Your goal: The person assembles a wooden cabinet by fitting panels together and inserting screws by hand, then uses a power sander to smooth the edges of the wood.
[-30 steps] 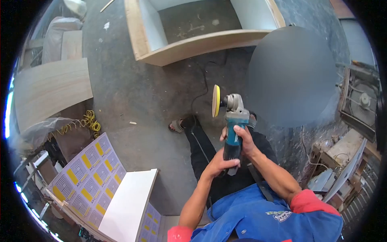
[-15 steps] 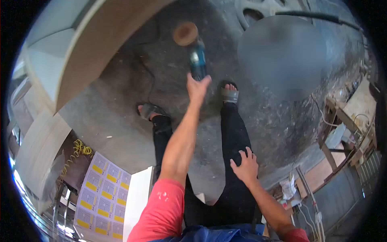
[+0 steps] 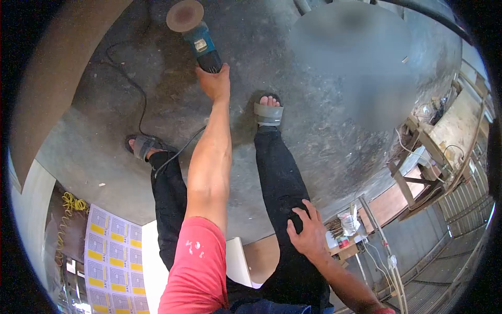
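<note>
My left hand [image 3: 214, 83], at the end of an outstretched arm, is wrapped round the rear body of a blue and black angle grinder [image 3: 201, 44]. The grinder's round brown disc [image 3: 184, 15] faces up toward me, above the concrete floor. A dark power cord [image 3: 138, 89] runs over the floor by my sandalled left foot and up toward my forearm. My right hand [image 3: 308, 230] rests on my right thigh with its fingers spread and holds nothing.
A large curved brown panel [image 3: 57, 78] rises at the left. Below it are a coiled yellow hose [image 3: 73, 203] and a printed sheet [image 3: 112, 251]. A wooden bench [image 3: 457, 131] stands at the right. A blurred patch covers the upper right.
The grinder in my left hand has moved up and left in the view, and its disc shows more sharply. My view has shifted. My right hand stays on my thigh.
</note>
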### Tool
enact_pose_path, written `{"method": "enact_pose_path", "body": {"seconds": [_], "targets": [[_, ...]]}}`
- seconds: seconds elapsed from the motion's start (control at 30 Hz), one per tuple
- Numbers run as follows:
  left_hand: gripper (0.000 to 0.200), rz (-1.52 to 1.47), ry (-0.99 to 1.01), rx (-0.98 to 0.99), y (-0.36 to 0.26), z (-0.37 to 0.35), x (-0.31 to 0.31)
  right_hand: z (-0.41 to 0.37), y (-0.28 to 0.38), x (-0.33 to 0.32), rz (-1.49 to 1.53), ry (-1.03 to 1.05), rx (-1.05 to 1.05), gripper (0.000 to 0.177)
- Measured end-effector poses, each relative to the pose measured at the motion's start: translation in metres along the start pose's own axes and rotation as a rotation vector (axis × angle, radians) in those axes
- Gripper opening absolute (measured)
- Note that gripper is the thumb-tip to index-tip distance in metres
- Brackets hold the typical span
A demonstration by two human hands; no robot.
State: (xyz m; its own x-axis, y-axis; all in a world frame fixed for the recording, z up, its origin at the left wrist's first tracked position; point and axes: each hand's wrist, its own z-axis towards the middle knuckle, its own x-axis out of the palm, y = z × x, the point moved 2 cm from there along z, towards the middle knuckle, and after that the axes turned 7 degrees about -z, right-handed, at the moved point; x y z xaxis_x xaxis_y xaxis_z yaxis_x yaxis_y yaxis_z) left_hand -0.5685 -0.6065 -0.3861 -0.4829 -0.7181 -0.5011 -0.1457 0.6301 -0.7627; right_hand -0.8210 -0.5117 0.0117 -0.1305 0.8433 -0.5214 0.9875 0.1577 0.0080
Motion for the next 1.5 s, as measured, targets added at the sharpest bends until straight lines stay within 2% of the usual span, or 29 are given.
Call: {"method": "enact_pose_path", "body": {"seconds": [0.1, 0.2, 0.27, 0.33, 0.47, 0.5, 0.53, 0.6, 0.63, 0.67, 0.7, 0.77, 0.83, 0.87, 0.9, 1.0, 1.07, 1.1, 1.13, 1.17, 1.2, 1.23, 1.27, 1.3, 1.33, 1.37, 1.4, 1.43, 1.5], "targets": [[0.073, 0.102, 0.067, -0.135, 0.009, 0.000, -0.003, 0.001, 0.002, 0.000, -0.039, 0.026, 0.024, 0.040], [0.076, 0.305, 0.121, -0.101, 0.037, 0.014, -0.003, 0.002, 0.002, 0.003, -0.055, 0.014, 0.032, 0.040], [0.076, 0.559, 0.222, 0.064, 0.056, 0.029, 0.000, 0.001, 0.001, 0.007, -0.045, -0.016, 0.014, 0.039], [0.071, 0.442, 0.445, -0.079, 0.035, 0.037, -0.016, 0.001, 0.002, 0.008, -0.051, -0.042, 0.051, 0.039], [0.060, 0.564, 0.489, -0.103, 0.038, 0.027, -0.045, -0.002, 0.003, 0.020, -0.024, -0.124, 0.050, 0.040], [0.061, 0.550, 0.552, -0.135, 0.027, 0.015, -0.065, -0.002, 0.005, 0.022, -0.026, -0.087, 0.061, 0.042], [0.062, 0.461, 0.581, 0.053, 0.079, 0.010, -0.079, -0.002, 0.008, 0.021, -0.021, -0.053, 0.073, 0.043], [0.048, 0.526, 0.700, -0.049, 0.060, -0.016, -0.134, -0.006, 0.010, 0.012, -0.004, -0.073, 0.085, 0.046], [0.042, 0.469, 0.675, 0.166, 0.074, -0.031, -0.170, -0.009, 0.011, 0.012, 0.023, -0.064, 0.085, 0.048], [0.037, 0.421, 0.708, -0.024, 0.036, -0.050, -0.212, -0.010, 0.015, 0.013, 0.053, -0.051, 0.073, 0.050], [0.034, 0.360, 0.616, 0.085, 0.060, -0.061, -0.247, -0.012, 0.017, 0.012, 0.062, -0.054, 0.050, 0.052], [0.031, 0.428, 0.670, -0.039, 0.001, -0.085, -0.335, -0.019, 0.026, 0.005, 0.093, -0.111, -0.034, 0.054], [0.031, 0.447, 0.535, -0.128, -0.001, -0.096, -0.417, -0.013, 0.034, -0.004, 0.243, -0.254, -0.173, 0.056], [0.029, 0.317, 0.444, -0.124, 0.004, -0.100, -0.457, -0.017, 0.044, -0.034, 0.438, -0.363, -0.240, 0.054], [0.028, 0.249, 0.391, -0.275, -0.005, -0.104, -0.496, -0.028, 0.053, -0.090, 0.356, -0.443, -0.359, 0.049], [0.035, -0.013, 0.186, -0.576, -0.028, -0.121, -0.593, -0.090, 0.058, -0.290, 0.068, -1.188, -0.436, 0.046], [0.039, -0.165, 0.004, -0.574, -0.049, -0.145, -0.635, -0.135, 0.030, -0.417, 0.265, -1.298, -0.376, 0.043], [0.043, -0.317, -0.161, -0.598, -0.051, -0.169, -0.654, -0.141, 0.008, -0.462, 0.004, -1.816, -0.384, 0.030], [0.045, -0.406, -0.190, -0.566, -0.052, -0.183, -0.667, -0.155, -0.012, -0.509, 0.066, -1.804, -0.312, 0.029], [0.046, -0.508, -0.244, -0.538, -0.042, -0.202, -0.672, -0.153, -0.032, -0.545, -0.143, -1.992, -0.024, 0.030], [0.047, -0.639, -0.392, -0.450, -0.041, -0.232, -0.663, -0.131, -0.068, -0.576, -0.361, -2.076, 0.107, 0.030], [0.049, -0.804, -0.301, -0.419, -0.050, -0.256, -0.660, -0.136, -0.078, -0.598, -0.734, -1.690, 0.264, 0.030], [0.050, -0.655, -0.402, -0.464, -0.054, -0.282, -0.643, -0.113, -0.107, -0.622, -0.802, -1.604, 0.214, 0.029], [0.048, -0.610, -0.431, -0.460, -0.066, -0.315, -0.622, -0.075, -0.136, -0.644, -0.630, -1.648, 0.225, 0.028], [0.042, -0.600, -0.491, -0.476, -0.064, -0.345, -0.597, 0.021, -0.206, -0.683, -0.689, -1.741, 0.071, 0.027], [0.036, -0.664, -0.516, -0.467, -0.044, -0.376, -0.570, 0.052, -0.236, -0.707, -0.526, -1.419, 0.190, 0.032], [0.030, -0.650, -0.517, -0.574, -0.032, -0.416, -0.536, 0.056, -0.240, -0.702, -0.455, -1.714, 0.273, 0.028], [0.025, -0.639, -0.492, -0.672, -0.023, -0.442, -0.503, 0.024, -0.217, -0.687, -0.370, -1.771, 0.383, 0.022], [0.019, -0.435, -0.221, -0.926, 0.020, -0.492, -0.433, -0.003, -0.202, -0.671, -0.294, -1.832, 0.324, 0.024]]}}
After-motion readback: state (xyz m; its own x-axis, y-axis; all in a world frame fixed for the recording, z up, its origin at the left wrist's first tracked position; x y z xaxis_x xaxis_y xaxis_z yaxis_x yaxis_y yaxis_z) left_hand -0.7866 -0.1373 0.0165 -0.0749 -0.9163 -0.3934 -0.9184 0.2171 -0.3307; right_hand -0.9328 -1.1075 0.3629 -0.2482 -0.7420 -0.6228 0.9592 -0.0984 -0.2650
